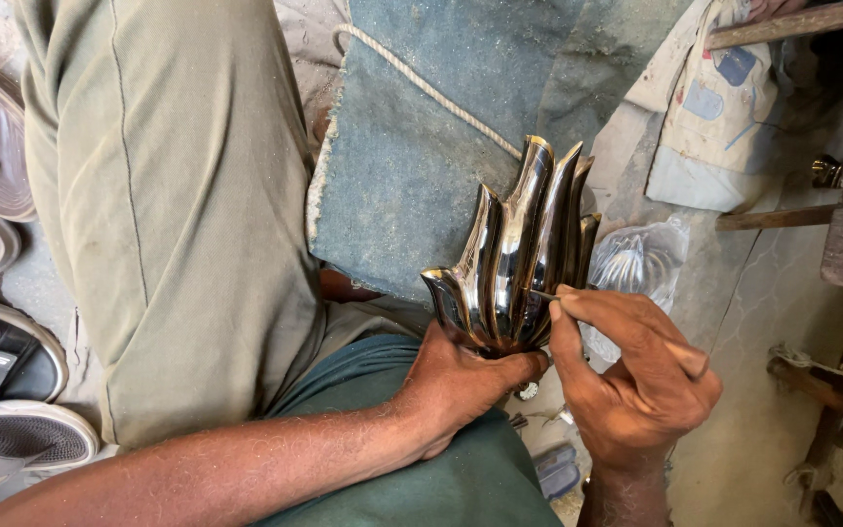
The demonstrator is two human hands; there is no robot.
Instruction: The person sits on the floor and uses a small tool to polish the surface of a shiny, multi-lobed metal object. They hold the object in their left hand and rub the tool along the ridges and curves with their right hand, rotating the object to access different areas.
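Left hand grips fluted brass piece at base, flutes pointing away; right hand pinches thin tool, tip touching brass.

A polished metal piece shaped like a fan of tall pointed petals sits just right of the frame's centre, its tips pointing toward the top and its narrow base low, gripped from below. Its ribbed surface shines silver with brassy golden edges, mirroring its surroundings. A thin tool with a pale wooden handle lies slanted at centre right, its fine metal tip touching the piece's lower right ribs.
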